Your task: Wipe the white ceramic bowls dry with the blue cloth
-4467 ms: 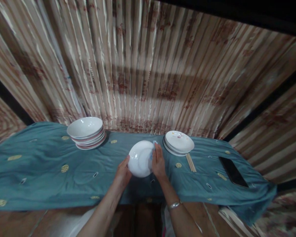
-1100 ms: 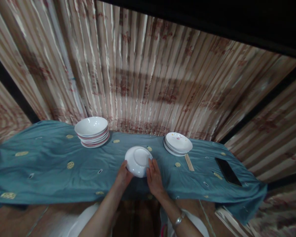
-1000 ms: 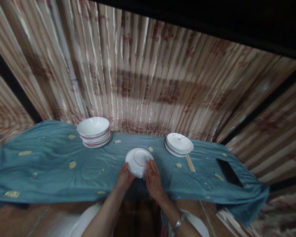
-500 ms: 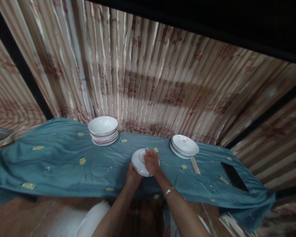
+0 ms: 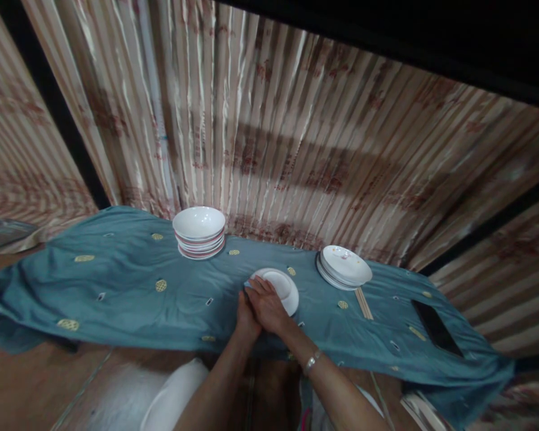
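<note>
A white plate point(image 5: 288, 287) is at the front middle of the table, its underside with the round foot ring facing up. My left hand point(image 5: 248, 317) is closed on the plate's near left edge, its fingers mostly hidden. Across the plate's left part lies my right hand point(image 5: 268, 305), fingers stretched out flat and close against the left hand. A small light-blue patch shows by the right fingertips; I cannot make out what it is. The right wrist wears a bracelet point(image 5: 313, 363).
A stack of white bowls point(image 5: 199, 223) with red-edged dishes stands back left. Several flower-patterned plates point(image 5: 347, 266) are stacked at the right, beside chopsticks point(image 5: 363, 303) and a black phone point(image 5: 436, 327). A green cloth point(image 5: 130, 269) covers the table before a curtain point(image 5: 269, 149).
My right hand has slid from the plate's centre to its left edge, next to my left hand. The view has shifted slightly.
</note>
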Tool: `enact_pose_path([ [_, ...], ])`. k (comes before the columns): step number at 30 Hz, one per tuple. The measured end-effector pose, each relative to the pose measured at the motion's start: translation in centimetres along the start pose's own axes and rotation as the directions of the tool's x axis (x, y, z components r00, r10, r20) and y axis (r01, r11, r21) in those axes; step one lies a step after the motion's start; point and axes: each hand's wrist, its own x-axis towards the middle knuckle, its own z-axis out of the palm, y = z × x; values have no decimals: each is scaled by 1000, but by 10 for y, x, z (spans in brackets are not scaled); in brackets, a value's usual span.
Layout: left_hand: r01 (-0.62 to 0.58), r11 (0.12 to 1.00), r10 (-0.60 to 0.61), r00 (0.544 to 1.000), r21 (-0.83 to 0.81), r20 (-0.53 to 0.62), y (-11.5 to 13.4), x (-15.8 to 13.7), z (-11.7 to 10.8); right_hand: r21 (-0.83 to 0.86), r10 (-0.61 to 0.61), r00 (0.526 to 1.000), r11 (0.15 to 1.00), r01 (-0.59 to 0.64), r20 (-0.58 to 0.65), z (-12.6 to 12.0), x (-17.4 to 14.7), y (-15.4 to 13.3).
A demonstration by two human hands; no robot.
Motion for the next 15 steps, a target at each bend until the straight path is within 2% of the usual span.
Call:
enact_pose_path([
  [5,54,996,-53,999,77,-13,-1,-2,0,48,-71,997,996,70,14,-16,-49,2],
  [8,51,993,-48,998,104,-30,-2,-4,2,17,-69,996,997,70,-53,-12,-74,7],
  [12,45,990,-36,997,131,-64,-4,-1,1,22,98,970,995,-95,-221,5,-98,18],
  [15,20,989,-8,997,144,-78,-6,2,0,103,255,929,966,-235,-269,19,-106,28],
])
